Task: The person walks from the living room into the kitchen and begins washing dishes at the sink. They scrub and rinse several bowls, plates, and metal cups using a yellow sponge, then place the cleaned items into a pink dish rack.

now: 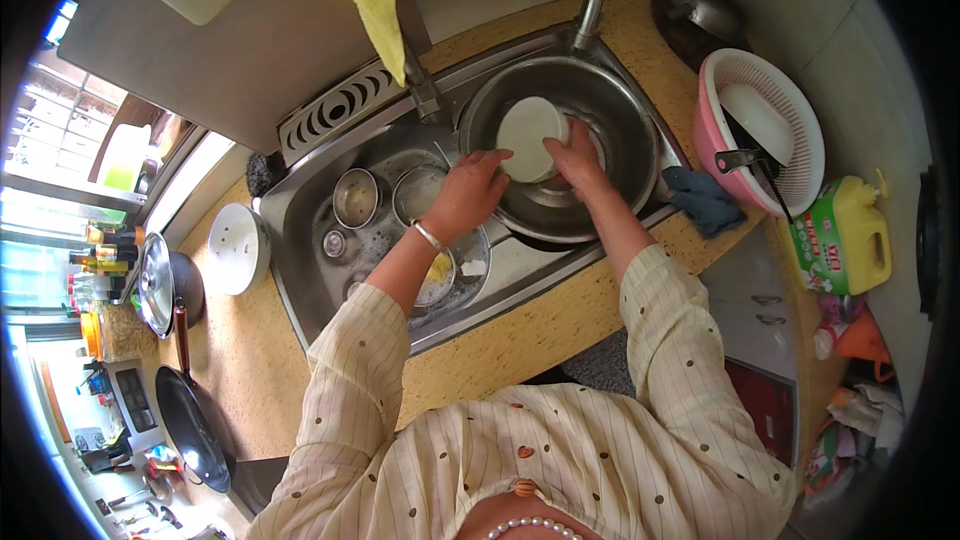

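A white bowl (529,136) is held tilted over a large stainless steel basin (480,109) in the right side of the sink. My right hand (579,156) grips the bowl's right side, thumb on the surface facing me. At its lower left edge, the fingertips of my left hand (472,191) hold the rim; a bangle circles that wrist. Below my left forearm, the left sink bowl (300,240) contains sudsy water. In it sit a small metal bowl (356,197), another round vessel (417,191) partly behind my hand, and a dish with a yellow item (438,268).
A faucet (592,15) rises behind the basin; a yellow cloth (375,0) hangs above. On the right are a blue rag (703,199), a pink-and-white colander (716,139) and a yellow detergent jug (855,236). Left stand a white bowl (238,249), lidded pot (159,281) and frying pan (191,420).
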`<act>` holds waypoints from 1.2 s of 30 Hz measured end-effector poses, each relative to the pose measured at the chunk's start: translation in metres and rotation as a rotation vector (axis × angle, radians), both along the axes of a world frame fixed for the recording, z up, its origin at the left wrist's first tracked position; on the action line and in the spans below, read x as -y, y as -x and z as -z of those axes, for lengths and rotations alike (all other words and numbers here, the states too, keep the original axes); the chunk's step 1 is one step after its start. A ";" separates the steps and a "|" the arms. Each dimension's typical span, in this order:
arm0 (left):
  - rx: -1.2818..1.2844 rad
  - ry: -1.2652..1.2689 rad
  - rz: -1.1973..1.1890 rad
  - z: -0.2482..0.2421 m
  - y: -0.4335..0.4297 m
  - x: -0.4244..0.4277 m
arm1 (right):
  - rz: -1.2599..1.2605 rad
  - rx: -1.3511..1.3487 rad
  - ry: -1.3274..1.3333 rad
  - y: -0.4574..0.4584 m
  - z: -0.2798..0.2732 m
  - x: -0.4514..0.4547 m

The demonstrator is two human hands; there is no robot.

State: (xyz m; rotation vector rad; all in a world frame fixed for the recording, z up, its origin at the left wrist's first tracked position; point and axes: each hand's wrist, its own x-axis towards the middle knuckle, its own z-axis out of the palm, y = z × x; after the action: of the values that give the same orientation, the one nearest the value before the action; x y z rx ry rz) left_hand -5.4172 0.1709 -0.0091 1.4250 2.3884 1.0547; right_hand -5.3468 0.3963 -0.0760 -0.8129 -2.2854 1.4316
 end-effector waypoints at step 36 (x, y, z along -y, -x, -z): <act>-0.046 -0.161 -0.310 0.011 0.004 -0.057 | 0.332 -0.021 0.008 0.027 0.012 0.010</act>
State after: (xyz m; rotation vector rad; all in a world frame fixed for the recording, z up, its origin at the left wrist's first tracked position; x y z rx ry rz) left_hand -5.4217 0.2278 -0.0197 1.1576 2.6724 1.3247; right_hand -5.3736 0.3862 -0.0876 -1.1124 -2.0120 1.2906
